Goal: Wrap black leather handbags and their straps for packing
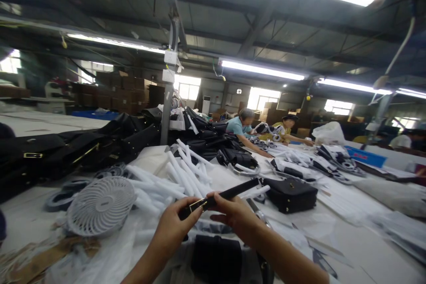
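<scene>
Between both hands I hold a black strap (240, 188) with a gold-coloured buckle, raised above the table. My left hand (181, 219) pinches the buckle end between thumb and fingers. Just beside it, my right hand (229, 213) grips the strap, whose far end points up to the right. Below my hands, close to me, lies a small black bag (216, 257). White foam-like rolls (186, 173) are piled behind my hands. To the right of the strap sits another black bag (289, 193) with gold-coloured fittings.
A grey round fan (101, 206) and dark tape rolls (63, 197) stand on the left. Black bags (66, 151) are heaped at the far left, near a metal post (166, 115). Two co-workers (241, 128) work across the table. A blue bin (364, 156) is at the right.
</scene>
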Available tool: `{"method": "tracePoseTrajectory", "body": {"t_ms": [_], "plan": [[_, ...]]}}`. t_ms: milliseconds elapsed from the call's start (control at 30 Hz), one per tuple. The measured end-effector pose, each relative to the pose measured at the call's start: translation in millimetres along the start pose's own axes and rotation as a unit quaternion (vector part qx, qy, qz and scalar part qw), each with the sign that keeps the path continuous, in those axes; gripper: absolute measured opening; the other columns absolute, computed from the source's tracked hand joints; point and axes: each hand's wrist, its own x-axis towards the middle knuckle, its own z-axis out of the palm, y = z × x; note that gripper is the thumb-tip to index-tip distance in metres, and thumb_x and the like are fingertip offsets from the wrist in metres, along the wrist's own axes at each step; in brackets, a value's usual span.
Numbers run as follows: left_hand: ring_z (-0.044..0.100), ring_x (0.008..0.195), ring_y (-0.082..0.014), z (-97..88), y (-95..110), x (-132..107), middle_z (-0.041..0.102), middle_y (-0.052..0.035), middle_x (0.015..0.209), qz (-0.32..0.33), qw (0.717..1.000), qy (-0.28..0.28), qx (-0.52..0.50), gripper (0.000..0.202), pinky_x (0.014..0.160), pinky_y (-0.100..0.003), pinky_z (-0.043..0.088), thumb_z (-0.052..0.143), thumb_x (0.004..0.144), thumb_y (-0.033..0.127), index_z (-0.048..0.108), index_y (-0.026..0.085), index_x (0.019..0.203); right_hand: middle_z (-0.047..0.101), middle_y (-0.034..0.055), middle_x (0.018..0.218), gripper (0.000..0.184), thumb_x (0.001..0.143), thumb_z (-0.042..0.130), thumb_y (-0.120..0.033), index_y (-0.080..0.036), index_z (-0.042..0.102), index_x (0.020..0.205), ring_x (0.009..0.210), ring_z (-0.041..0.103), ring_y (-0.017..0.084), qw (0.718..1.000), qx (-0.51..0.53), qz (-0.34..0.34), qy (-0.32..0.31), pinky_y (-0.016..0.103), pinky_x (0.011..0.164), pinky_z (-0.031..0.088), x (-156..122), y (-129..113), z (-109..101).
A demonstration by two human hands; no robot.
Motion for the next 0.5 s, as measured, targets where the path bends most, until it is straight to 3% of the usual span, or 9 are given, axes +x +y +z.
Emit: {"method": "tracePoseTrajectory", "body": {"t_ms": [133,333,500], "plan": [[0.067,0.095,-0.027,0.7,0,0,0.076,-0.003,0.099,-0.001,0.999,-0.013,0.044,0.035,0.083,-0.033,0.049,0.064,0.08,0.048,0.073,0.023,0.104,0.075,0.0122,0.097,0.048,0.072,0.082,-0.051,-0.012,0.076,0.098,0.094,0.069,0.025,0.996,-0.049,-0.049,0.048,0.035,0.085,0.054,-1,2,-2],[0.064,0.109,-0.0303,-7.0,0,1,0.075,-0.006,0.109,-0.027,0.999,0.011,0.035,0.045,0.098,-0.038,0.044,0.063,0.078,0.052,0.073,0.02,0.107,0.075,0.0111,0.099,0.047,0.073,0.082,-0.048,-0.014,0.073,0.103,0.086,0.072,0.022,0.989,0.056,-0.072,0.116,0.029,0.073,0.058,1,-10,-14],[0.066,0.1,-0.0293,-3.0,3,-1,0.075,-0.0052,0.102,-0.021,0.999,0.006,0.026,0.041,0.089,-0.036,0.048,0.065,0.079,0.051,0.072,0.02,0.103,0.072,0.0094,0.112,0.035,0.078,0.079,-0.045,-0.017,0.071,0.099,0.097,0.069,0.021,0.993,0.082,-0.049,0.075,0.03,0.075,0.057,-8,-15,-11]]}}
